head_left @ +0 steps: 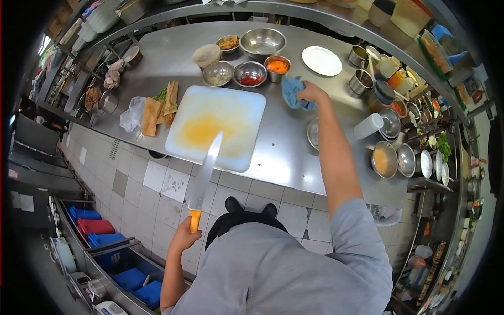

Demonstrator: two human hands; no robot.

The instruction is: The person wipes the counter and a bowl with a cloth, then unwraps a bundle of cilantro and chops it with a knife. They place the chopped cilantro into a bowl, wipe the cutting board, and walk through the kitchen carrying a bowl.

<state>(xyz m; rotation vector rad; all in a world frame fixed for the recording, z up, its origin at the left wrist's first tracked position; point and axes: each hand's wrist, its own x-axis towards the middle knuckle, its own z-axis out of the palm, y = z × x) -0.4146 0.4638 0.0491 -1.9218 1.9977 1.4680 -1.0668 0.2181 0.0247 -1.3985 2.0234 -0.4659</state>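
My left hand (185,236) is wrapped round the yellow handle of a large kitchen knife (205,173). The blade points up and away from me, its tip over the white cutting board (247,110), which has an orange-yellow stain. My right hand (313,93) is closed on a crumpled blue cloth (294,94) at the right of the board, over the steel table (283,157). Just beyond the cloth stands a metal cup of chopped orange pieces (277,65). Closer to me, my right forearm partly hides a metal bowl (313,131).
Behind the board are a bowl with red pieces (250,74), another steel bowl (218,74) and a large bowl (262,43). A white plate (322,60) lies at the back right. Brown slabs (151,116) and a plastic bag (133,114) lie left. A squeeze bottle (369,126) lies right.
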